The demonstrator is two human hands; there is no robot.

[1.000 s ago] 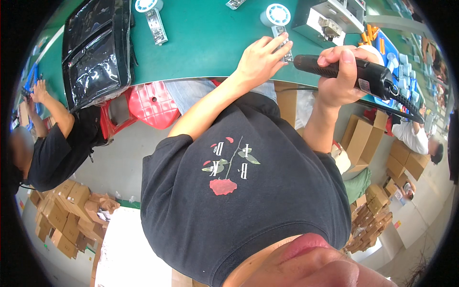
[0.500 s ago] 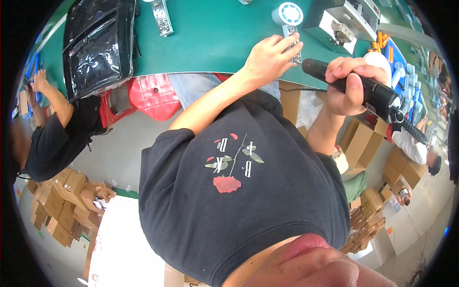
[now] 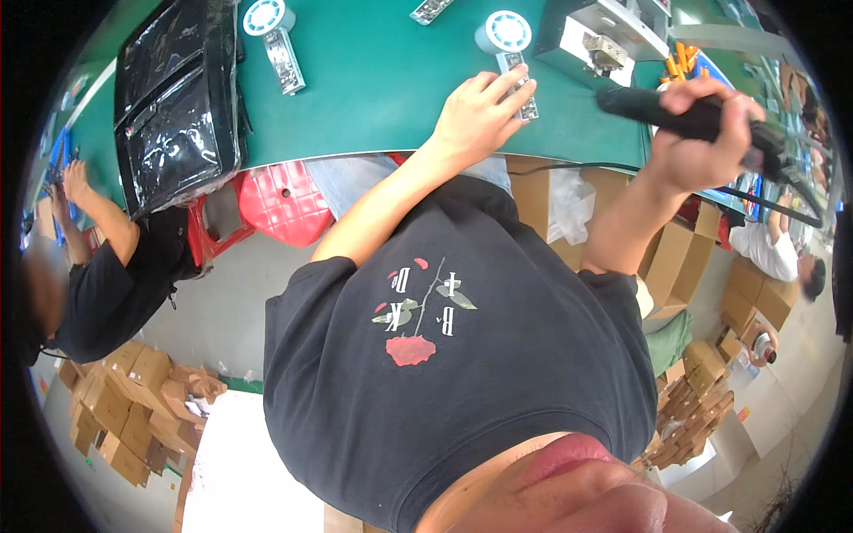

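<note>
A handheld fan with a pale blue round head (image 3: 506, 34) lies on the green table, its handle opened to a circuit board (image 3: 529, 108). My left hand (image 3: 480, 115) is closed over that handle, with fingertips on both sides and part of the board hidden beneath them. In my right hand (image 3: 706, 147) is a black electric screwdriver (image 3: 635, 105), gripped around its body. It is raised off the table to the right of the fan, with its tip toward the fan and apart from it. Motion blurs its rear end and cord.
A second open fan (image 3: 283, 62) lies farther left, and another circuit board piece (image 3: 431, 9) at the far edge. A metal machine (image 3: 600, 44) stands at the right. A black plastic-wrapped bag (image 3: 178, 107) sits left. A co-worker's arm (image 3: 102, 209) is beyond it.
My right hand has lifted the screwdriver away to the right, off the handle's near end. My left hand has stayed on the fan. The whole view has shifted slightly.
</note>
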